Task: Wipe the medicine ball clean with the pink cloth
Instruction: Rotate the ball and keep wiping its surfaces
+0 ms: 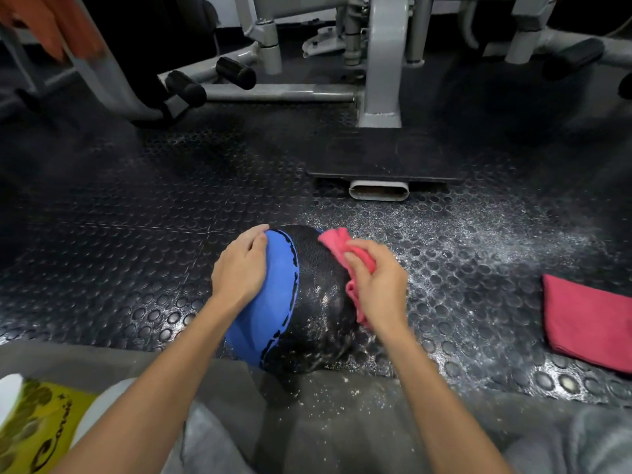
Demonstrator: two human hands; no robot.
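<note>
A black and blue medicine ball sits on the studded rubber floor just in front of my knees. White powder speckles its black panel. My left hand rests on the blue left side, fingers curved over the top edge. My right hand grips a bunched pink cloth and presses it against the ball's right side. Part of the cloth hangs below my palm.
A folded dark pink cloth lies on the floor to the right. White dust covers the floor right of the ball. A grey gym machine frame with a black footplate stands ahead. A yellow packet lies at lower left.
</note>
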